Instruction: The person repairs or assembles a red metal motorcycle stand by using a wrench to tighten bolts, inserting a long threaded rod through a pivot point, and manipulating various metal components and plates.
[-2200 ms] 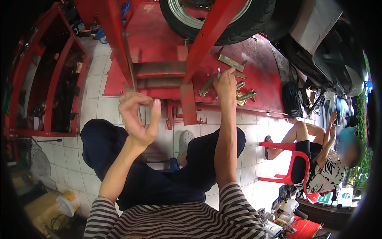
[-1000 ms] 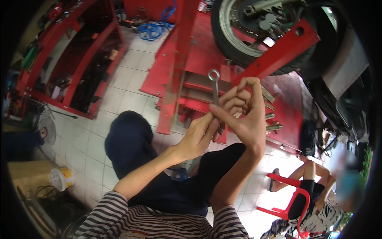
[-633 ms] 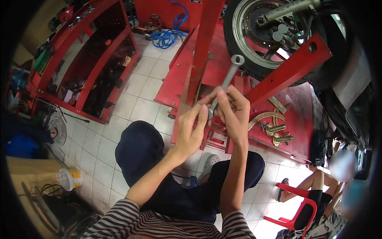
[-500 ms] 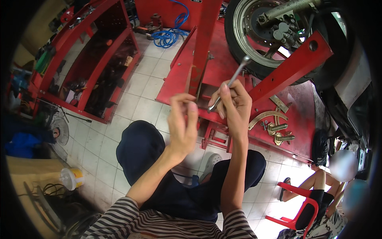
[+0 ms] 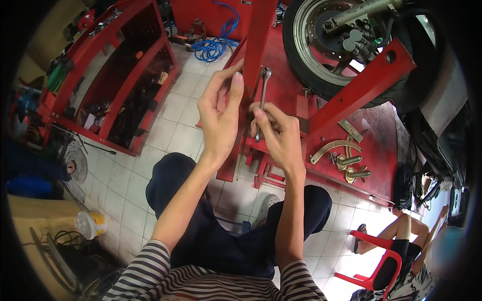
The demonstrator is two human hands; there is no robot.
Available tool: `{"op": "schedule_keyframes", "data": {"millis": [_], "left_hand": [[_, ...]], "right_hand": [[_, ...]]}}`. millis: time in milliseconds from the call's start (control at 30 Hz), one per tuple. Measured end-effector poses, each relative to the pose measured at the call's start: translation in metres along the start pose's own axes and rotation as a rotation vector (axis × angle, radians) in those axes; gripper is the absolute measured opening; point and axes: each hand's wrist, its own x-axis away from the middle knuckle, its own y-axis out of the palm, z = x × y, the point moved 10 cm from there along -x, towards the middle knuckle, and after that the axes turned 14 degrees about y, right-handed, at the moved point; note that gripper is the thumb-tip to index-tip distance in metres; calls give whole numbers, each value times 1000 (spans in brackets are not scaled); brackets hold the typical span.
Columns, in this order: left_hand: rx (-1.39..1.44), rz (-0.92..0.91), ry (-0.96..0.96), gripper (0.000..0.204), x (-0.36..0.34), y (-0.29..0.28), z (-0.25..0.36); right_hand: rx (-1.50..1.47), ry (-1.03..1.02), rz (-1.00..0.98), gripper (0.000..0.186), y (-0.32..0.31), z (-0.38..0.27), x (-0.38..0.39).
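My right hand pinches a silver wrench between thumb and fingers. The wrench stands nearly upright, its upper end at a small bolt on the side of the red upright post; I cannot tell if it is seated on it. My left hand is against the post's left side at the bolt's height, fingers curled with their tips partly hidden; what they hold, if anything, I cannot make out. Brass-coloured brackets and threaded fittings lie on the red platform to the right of my right hand.
A motorbike wheel and angled red beam are at upper right. A blue hose coil lies behind, a red rack left, a white bucket lower left. Another person sits on a red chair at right.
My left hand has left the lower end of the wrench and risen to the post. My right hand has moved left, bringing the wrench's upper end to the bolt.
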Motion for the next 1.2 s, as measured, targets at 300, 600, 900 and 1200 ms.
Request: {"op": "schedule_keyframes", "data": {"millis": [300, 600, 900, 1200], "left_hand": [[20, 52, -24, 35, 8, 0, -8], [12, 55, -26, 35, 8, -1, -10], [46, 69, -23, 35, 9, -2, -12], [173, 38, -13, 32, 6, -3, -8]], "right_hand": [[59, 144, 18, 24, -9, -15, 14], [421, -24, 303, 22, -9, -52, 36], [203, 185, 197, 21, -3, -59, 36], [12, -9, -56, 40, 0, -85, 49]]}}
